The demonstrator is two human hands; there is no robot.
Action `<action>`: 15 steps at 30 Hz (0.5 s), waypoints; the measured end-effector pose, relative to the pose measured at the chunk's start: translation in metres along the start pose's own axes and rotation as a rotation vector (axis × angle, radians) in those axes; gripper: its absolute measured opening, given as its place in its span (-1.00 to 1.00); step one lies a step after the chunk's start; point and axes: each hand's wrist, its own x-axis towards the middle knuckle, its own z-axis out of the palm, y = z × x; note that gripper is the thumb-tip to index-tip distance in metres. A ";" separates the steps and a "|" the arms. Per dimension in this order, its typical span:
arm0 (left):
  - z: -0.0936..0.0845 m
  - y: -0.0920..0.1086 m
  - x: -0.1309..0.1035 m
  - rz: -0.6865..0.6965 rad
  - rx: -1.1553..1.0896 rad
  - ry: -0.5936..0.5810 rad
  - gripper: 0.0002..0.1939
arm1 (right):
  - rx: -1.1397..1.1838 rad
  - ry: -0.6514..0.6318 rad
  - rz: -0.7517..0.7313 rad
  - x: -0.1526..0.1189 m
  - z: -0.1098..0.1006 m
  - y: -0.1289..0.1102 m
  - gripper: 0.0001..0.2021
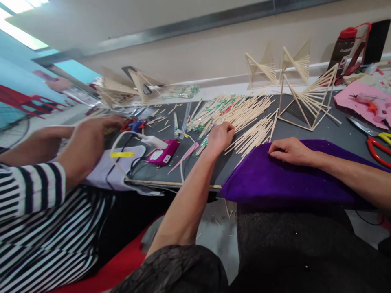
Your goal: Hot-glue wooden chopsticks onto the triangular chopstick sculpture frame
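Note:
My left hand [220, 138] is over the spread of thin wooden sticks [253, 116], its fingers curled in; whatever they may hold is hidden. On a purple cloth [259, 179] at the table's front edge rests my right hand [288, 150], closed loosely with nothing visible in it. A second bunch of sticks [255, 136] lies between the two hands. Behind my right hand stands a stick frame [314, 97] with fanned, twisted slats. Clear plastic wrappers with green print [210, 110] are mixed among the sticks left of centre.
At left, a co-worker's hands [88, 138] are blurred near a blue glue gun [137, 126]. A magenta box [163, 152] and white cord sit between us. To the right are red-handled scissors [375, 144], pink foam [363, 101] and a bottle [342, 51]. More frames [262, 67] stand behind.

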 end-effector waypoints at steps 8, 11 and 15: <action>-0.026 0.001 -0.015 -0.036 -0.660 0.106 -0.72 | 0.052 0.078 -0.063 -0.003 -0.006 -0.001 -0.85; -0.053 0.026 -0.032 0.115 -0.626 0.125 -0.78 | -0.064 0.285 -0.162 -0.004 -0.016 -0.004 -0.81; -0.082 0.068 -0.055 0.383 -0.544 0.084 -0.91 | -0.277 0.424 -0.182 -0.005 -0.028 -0.007 -0.72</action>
